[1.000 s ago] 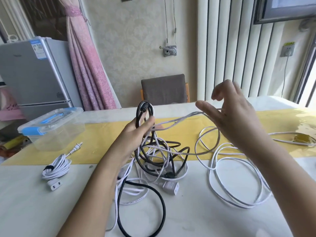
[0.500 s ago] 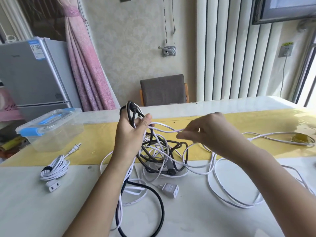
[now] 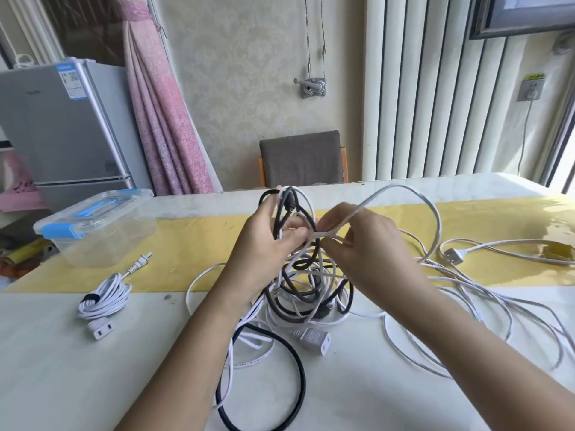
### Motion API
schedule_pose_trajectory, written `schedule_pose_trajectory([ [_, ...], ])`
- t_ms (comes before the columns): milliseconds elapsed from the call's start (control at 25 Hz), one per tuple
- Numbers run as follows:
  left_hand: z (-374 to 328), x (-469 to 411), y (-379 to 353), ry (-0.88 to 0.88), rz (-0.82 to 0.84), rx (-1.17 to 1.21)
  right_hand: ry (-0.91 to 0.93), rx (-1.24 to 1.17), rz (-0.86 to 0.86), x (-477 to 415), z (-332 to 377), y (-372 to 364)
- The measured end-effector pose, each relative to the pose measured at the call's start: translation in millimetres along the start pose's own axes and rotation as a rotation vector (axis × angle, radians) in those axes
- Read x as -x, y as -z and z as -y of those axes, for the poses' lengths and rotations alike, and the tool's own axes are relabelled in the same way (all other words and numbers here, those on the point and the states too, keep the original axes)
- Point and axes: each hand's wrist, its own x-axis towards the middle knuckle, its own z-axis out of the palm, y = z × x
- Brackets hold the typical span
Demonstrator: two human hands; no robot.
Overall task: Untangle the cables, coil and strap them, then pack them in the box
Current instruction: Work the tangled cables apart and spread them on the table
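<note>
At the far left of the table [image 3: 62, 368], a clear lidded box [image 3: 102, 244] with blue latches is seen on the yellow runner [image 3: 202, 244]. Just in front of it, a white cable [image 3: 107, 295], coiled and bound with a dark strap, is laid flat. Towards the middle, the tangle of black and white cables [image 3: 308, 290] is held up by the left hand [image 3: 264, 247], whose fingers are curled round its upper loops, while its lower loops are left lying on the table. A white strand [image 3: 357, 209] is pinched between thumb and fingers of the right hand [image 3: 370, 253], right against the tangle. Further right, loose white loops and a white plug [image 3: 452, 256] are spread over the table.
</note>
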Motion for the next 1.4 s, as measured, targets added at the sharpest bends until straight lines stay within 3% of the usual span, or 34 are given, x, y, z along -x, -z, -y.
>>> schedule_pose_trajectory([
  [120,-4.0,4.0,-9.1,0.014,0.071,0.086,-0.094,-0.080,-0.027,0.7,-0.6,-3.5],
  [240,-8.7,6.6,-19.4,0.013,0.063,0.142,-0.292,-0.317,0.095,0.4,2.5,1.2],
  [320,-11.2,7.9,-25.2,-0.029,-0.043,0.079,-0.282,-0.250,0.145,2.1,4.0,-1.9],
  [480,-11.0,8.7,-20.8,-0.105,-0.215,-0.125,-0.188,-0.124,0.074,0.9,4.6,-1.8],
  [680,-6.8,10.3,-16.3,-0.263,-0.312,-0.436,-0.347,-0.389,0.091,-1.9,-0.4,3.2],
  [960,-11.1,7.6,3.2,-0.479,-0.522,-0.479,-0.286,-0.498,0.231,-6.8,-4.4,11.8],
  [1040,-12.6,10.0,6.3,-0.411,-0.431,-0.375,-0.270,-0.501,0.366,-8.9,-10.2,19.6],
  [1120,-16.0,11.1,8.1,-0.246,-0.221,-0.192,-0.267,-0.527,0.559,-12.6,-22.5,29.0],
  [1280,-22.1,14.3,0.2,-0.023,0.203,-0.102,-0.327,-0.623,0.929,-18.1,-48.2,44.2],
  [1400,-27.2,16.2,-5.1,0.167,0.427,-0.024,-0.262,-0.581,1.011,-15.6,-55.8,40.9],
])
